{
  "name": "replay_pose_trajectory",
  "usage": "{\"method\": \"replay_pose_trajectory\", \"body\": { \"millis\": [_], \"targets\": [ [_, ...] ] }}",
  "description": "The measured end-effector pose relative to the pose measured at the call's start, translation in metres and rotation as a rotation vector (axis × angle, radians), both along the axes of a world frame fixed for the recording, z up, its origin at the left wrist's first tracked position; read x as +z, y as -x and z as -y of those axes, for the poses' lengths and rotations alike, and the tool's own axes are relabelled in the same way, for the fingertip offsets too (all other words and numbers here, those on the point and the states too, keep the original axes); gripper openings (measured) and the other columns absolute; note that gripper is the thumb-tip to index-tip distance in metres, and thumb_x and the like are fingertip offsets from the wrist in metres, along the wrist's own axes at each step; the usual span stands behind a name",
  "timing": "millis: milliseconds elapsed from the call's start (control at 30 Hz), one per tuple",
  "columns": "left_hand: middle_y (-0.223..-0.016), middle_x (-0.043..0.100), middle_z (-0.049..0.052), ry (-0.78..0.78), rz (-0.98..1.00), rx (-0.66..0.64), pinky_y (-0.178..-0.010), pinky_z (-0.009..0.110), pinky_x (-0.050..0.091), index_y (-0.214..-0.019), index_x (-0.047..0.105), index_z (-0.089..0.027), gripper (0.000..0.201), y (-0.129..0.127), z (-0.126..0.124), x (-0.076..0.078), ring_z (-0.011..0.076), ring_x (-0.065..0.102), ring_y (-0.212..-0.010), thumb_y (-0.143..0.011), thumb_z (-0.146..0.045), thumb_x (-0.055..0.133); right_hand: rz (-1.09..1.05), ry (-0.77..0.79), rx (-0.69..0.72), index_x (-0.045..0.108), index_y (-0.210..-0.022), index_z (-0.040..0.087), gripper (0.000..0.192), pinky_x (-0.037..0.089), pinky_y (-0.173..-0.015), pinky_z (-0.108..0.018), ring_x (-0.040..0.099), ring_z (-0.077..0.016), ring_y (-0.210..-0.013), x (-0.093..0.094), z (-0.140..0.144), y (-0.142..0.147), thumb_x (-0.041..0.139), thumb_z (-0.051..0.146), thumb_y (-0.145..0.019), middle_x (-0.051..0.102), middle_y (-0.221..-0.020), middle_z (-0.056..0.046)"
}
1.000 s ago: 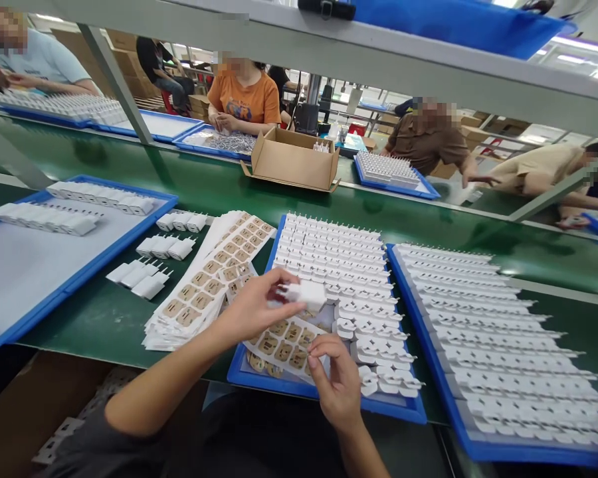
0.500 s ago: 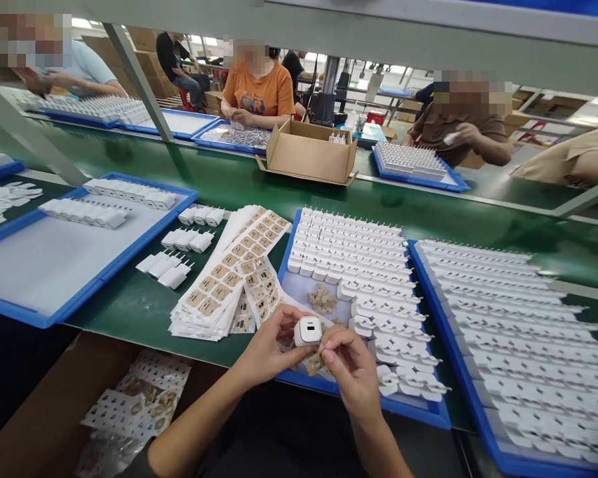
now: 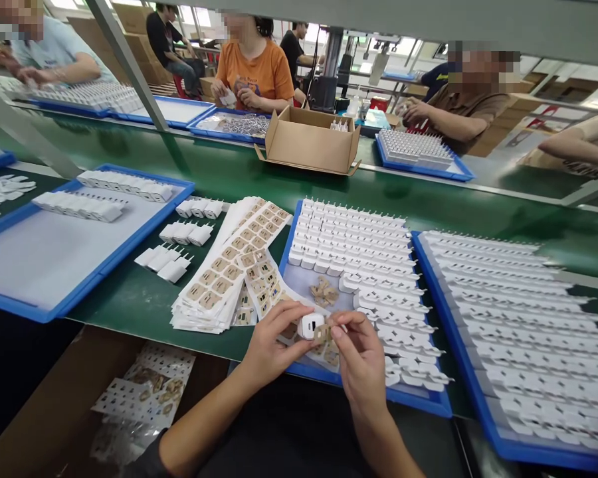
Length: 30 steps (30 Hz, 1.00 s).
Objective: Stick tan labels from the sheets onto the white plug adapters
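Note:
My left hand (image 3: 272, 342) grips a small white charger plug (image 3: 311, 326) over the near edge of a blue tray (image 3: 369, 393). My right hand (image 3: 361, 358) pinches a small tan sticker (image 3: 323, 334) against the plug's face. Rows of white plugs (image 3: 359, 245) fill that tray, and a few loose tan stickers (image 3: 322, 291) lie on its bare patch. A stack of sticker sheets (image 3: 229, 265) sits just left of the tray.
A second blue tray of white parts (image 3: 518, 332) lies to the right, and a mostly bare blue tray (image 3: 60, 245) to the left. Loose plugs (image 3: 172, 255) rest on the green belt. A cardboard box (image 3: 311, 143) stands beyond, with several people working opposite. A box of used sheets (image 3: 139, 398) sits below.
My left hand brought the plug from above the tray down toward me. My right hand lifted a sticker off the sheet and met the plug's face. The camera tilted downward.

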<state>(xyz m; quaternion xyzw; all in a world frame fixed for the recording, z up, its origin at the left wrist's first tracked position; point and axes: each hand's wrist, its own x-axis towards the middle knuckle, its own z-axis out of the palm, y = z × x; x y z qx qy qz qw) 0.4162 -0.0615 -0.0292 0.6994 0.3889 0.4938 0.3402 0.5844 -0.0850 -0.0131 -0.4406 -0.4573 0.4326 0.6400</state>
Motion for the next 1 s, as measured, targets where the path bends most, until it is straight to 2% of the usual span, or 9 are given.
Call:
{"method": "replay_pose_trajectory", "body": {
  "millis": [233, 467, 800, 1000],
  "targets": [
    [-0.111, 0.069, 0.008, -0.112, -0.051, 0.040, -0.087, 0.035, 0.059, -0.121, 0.067, -0.026, 0.036, -0.0013, 0.0000, 0.0037, 0.0232, 0.069, -0.103, -0.087, -0.027, 0.077, 0.054, 0.026, -0.030, 0.071, -0.093, 0.024, 0.006, 0.056, -0.076, -0.027, 0.067, -0.0166, -0.083, 0.0063, -0.0023, 0.0046, 0.073, 0.029, -0.090, 0.069, -0.087, -0.001],
    [-0.109, 0.068, 0.007, -0.142, -0.057, 0.047, -0.084, 0.033, 0.059, -0.120, 0.066, -0.025, 0.037, -0.0016, -0.0005, 0.0058, 0.0219, 0.068, -0.102, -0.085, -0.022, 0.078, 0.049, 0.048, -0.027, 0.070, -0.092, 0.024, 0.006, 0.055, -0.076, -0.025, 0.066, -0.0158, -0.083, 0.0064, -0.0017, 0.0053, 0.074, 0.029, -0.090, 0.068, -0.087, -0.001],
    [-0.107, 0.067, 0.008, -0.176, -0.093, 0.078, -0.081, 0.033, 0.060, -0.119, 0.067, -0.025, 0.032, -0.0016, -0.0001, 0.0059, 0.0220, 0.069, -0.099, -0.088, -0.029, 0.075, 0.077, 0.058, -0.034, 0.069, -0.092, 0.023, 0.007, 0.056, -0.075, -0.027, 0.066, -0.0164, -0.082, 0.0077, -0.0012, 0.0077, 0.073, 0.029, -0.091, 0.068, -0.086, -0.001],
    [-0.106, 0.067, 0.007, -0.196, -0.098, 0.077, -0.081, 0.032, 0.059, -0.120, 0.065, -0.025, 0.035, -0.0017, 0.0001, 0.0066, 0.0217, 0.069, -0.099, -0.086, -0.023, 0.076, 0.136, 0.035, -0.054, 0.069, -0.095, 0.024, 0.005, 0.056, -0.077, -0.027, 0.067, -0.0164, -0.084, 0.0055, 0.0003, 0.0091, 0.071, 0.027, -0.092, 0.068, -0.089, -0.001]
  ]
}}
